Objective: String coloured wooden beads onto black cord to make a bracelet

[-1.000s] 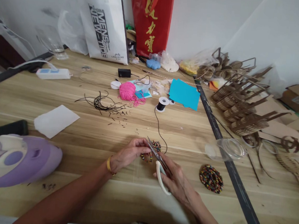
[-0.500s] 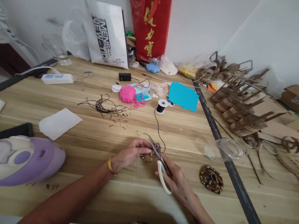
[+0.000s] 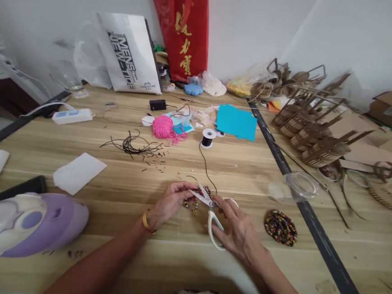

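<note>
My left hand (image 3: 172, 202) pinches a string of small multicoloured beads (image 3: 190, 205), which hangs in a loop below the fingers. White-handled scissors (image 3: 214, 223) are in my right hand (image 3: 240, 229), fingers through the handles and blades spread apart. The blades reach across to my left fingertips, beside the beads. A thin black cord (image 3: 205, 163) runs from a white spool (image 3: 208, 139) down to the area behind the scissors. More beads show behind the blades, partly hidden. Right of my right hand lies a coiled pile of beads (image 3: 280, 227).
Cut black cords (image 3: 138, 144) and short snippets lie beyond my left hand, near pink yarn (image 3: 163, 127) and blue sheets (image 3: 237, 122). A purple and white appliance (image 3: 47, 226) stands at left. Woven baskets (image 3: 314, 133) crowd the right. Bags (image 3: 127, 53) lean on the wall.
The scissors' blades have spread open and turned more to the left, toward my left fingertips. My right fingers have opened with the handles. My left hand still pinches the beads; the view has shifted slightly.
</note>
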The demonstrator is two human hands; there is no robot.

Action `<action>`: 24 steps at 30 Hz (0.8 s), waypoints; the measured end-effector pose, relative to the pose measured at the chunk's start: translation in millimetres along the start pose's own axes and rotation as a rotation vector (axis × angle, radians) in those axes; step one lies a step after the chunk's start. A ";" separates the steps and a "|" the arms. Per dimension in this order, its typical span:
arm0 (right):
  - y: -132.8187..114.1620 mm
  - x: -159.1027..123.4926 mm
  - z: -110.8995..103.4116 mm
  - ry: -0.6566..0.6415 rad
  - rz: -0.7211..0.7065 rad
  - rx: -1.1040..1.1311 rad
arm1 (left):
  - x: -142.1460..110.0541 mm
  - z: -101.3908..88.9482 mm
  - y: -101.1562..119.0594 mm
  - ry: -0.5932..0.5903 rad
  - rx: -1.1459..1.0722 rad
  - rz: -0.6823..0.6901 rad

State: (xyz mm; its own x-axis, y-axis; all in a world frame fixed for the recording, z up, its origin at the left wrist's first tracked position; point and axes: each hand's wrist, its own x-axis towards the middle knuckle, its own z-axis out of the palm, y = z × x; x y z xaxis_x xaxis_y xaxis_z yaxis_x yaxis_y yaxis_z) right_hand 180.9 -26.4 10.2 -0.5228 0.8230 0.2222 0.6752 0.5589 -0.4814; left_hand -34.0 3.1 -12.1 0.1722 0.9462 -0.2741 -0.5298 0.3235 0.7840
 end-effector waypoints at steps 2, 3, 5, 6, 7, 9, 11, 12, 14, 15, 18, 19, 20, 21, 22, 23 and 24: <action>-1.5 1.6 -1.4 0.014 -0.018 -0.101 | -0.5 1.0 0.3 0.028 0.026 0.027; -2.0 2.6 -1.8 0.022 -0.027 -0.141 | -0.9 1.8 0.6 0.037 0.046 0.040; -2.2 4.6 -2.2 0.028 -0.043 -0.198 | -1.8 3.5 1.4 0.044 0.091 0.054; -1.8 5.6 -2.2 0.026 -0.047 -0.217 | -2.2 4.1 1.7 0.044 0.109 0.054; -1.1 6.4 -2.2 0.019 -0.049 -0.232 | -2.4 4.4 1.7 0.045 0.120 0.053; 0.7 7.6 -2.0 0.003 -0.055 -0.253 | -2.5 3.9 1.1 0.046 0.133 0.052; 2.4 8.3 -1.6 -0.005 -0.070 -0.262 | -2.2 2.1 -0.3 0.040 0.146 0.058; 2.9 8.6 -1.4 -0.006 -0.080 -0.263 | -1.9 1.0 -1.2 0.032 0.156 0.061; 2.8 9.6 -1.4 -0.005 -0.094 -0.262 | -1.6 -0.6 -2.4 0.015 0.177 0.066; 2.3 10.3 -1.7 -0.009 -0.096 -0.264 | -1.5 -0.9 -2.6 0.010 0.185 0.070; -0.4 13.7 -3.4 -0.040 -0.078 -0.288 | -1.7 0.2 -1.2 0.026 0.197 0.083; -1.3 15.1 -4.3 -0.055 -0.072 -0.299 | -1.7 0.8 -0.3 0.036 0.198 0.087; -2.1 16.6 -5.1 -0.067 -0.070 -0.308 | -1.7 1.4 0.7 0.042 0.198 0.092; -2.8 18.2 -5.9 -0.077 -0.073 -0.318 | -1.5 1.7 1.6 0.047 0.196 0.096; -3.6 19.9 -6.6 -0.083 -0.080 -0.327 | -1.2 1.8 2.5 0.050 0.191 0.102; -4.3 21.6 -7.3 -0.088 -0.090 -0.338 | -0.8 1.7 3.1 0.054 0.182 0.107; -5.2 23.5 -7.8 -0.091 -0.100 -0.349 | -0.3 1.4 3.6 0.060 0.169 0.110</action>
State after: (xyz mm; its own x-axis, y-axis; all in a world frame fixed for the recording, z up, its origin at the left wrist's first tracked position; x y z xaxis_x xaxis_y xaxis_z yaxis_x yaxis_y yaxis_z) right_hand 169.2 -9.2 24.6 -0.6288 0.7588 0.1701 0.7469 0.6502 -0.1395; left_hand -34.9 4.0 -8.4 0.0683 0.9753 -0.2102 -0.3952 0.2199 0.8919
